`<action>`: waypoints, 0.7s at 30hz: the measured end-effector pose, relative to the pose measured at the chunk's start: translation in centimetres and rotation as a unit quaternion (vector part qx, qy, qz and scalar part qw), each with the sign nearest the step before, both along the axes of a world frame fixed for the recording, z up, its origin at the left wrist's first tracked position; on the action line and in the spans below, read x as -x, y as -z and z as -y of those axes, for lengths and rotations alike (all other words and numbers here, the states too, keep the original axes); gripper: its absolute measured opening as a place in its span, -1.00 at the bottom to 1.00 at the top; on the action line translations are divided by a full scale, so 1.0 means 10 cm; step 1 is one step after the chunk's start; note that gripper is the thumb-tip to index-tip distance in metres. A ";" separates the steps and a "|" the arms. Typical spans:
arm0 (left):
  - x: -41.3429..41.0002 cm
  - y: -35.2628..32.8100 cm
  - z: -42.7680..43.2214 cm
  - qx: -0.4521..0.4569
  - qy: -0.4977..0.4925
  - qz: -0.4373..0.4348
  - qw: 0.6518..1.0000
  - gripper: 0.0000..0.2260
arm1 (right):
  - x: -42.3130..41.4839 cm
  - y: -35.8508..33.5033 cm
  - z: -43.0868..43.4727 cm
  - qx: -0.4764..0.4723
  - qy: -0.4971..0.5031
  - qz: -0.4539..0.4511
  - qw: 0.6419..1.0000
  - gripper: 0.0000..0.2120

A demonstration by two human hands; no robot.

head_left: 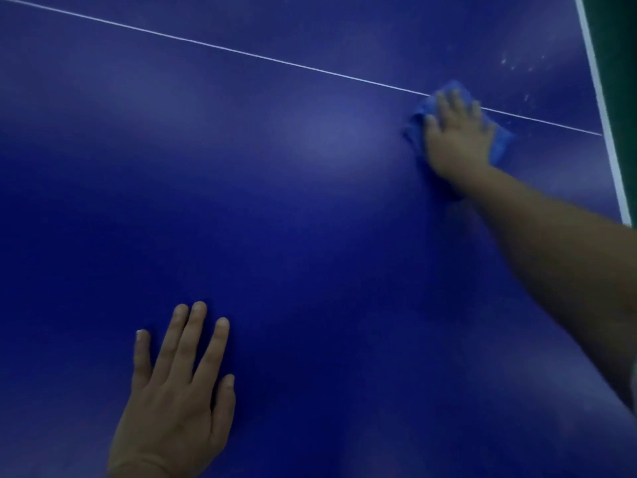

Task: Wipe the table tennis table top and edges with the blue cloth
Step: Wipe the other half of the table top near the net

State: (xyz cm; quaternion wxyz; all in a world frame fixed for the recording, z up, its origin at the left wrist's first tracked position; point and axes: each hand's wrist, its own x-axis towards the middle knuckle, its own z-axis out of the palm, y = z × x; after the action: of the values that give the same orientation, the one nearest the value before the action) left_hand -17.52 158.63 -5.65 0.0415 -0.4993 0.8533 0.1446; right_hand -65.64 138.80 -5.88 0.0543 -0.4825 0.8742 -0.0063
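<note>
Left hand point(175, 401) and right hand point(458, 139) bare — forearm point(551, 246) too.

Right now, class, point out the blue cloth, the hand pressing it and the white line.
blue cloth point(501, 146), head view, right corner beside the hand.
right hand point(460, 139), head view, back of the hand.
white line point(241, 52), head view, midway along it.

Dim, soft-focus view; pale glare patch on table top point(331, 132).
</note>
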 end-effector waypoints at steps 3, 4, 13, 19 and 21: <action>0.00 0.02 -0.01 0.008 0.006 0.005 1.000 -0.42 | 0.23 -0.03 -0.20 0.002 0.046 0.030 0.998 -0.42; 0.00 0.02 -0.01 0.009 0.006 0.005 1.000 -0.42 | 0.13 -0.01 -0.34 0.007 0.021 0.019 1.000 -0.43; 0.00 0.03 0.00 0.010 0.006 0.017 1.000 -0.42 | 0.15 -0.09 -0.90 -0.025 -0.255 -0.015 0.967 -0.34; 0.04 0.01 -0.03 0.020 0.001 0.016 1.000 -0.42 | 0.46 -0.06 -0.43 -0.030 -0.153 -0.009 0.988 -0.33; 0.04 0.01 -0.03 0.019 -0.002 0.015 1.000 -0.41 | 0.31 -0.05 -0.80 -0.016 -0.185 -0.013 0.982 -0.33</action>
State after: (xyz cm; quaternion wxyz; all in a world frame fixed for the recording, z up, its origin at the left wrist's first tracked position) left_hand -17.95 158.91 -5.71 0.0446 -0.5036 0.8543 0.1205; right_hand -68.72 146.77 -5.34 0.0513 -0.6353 0.7702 0.0240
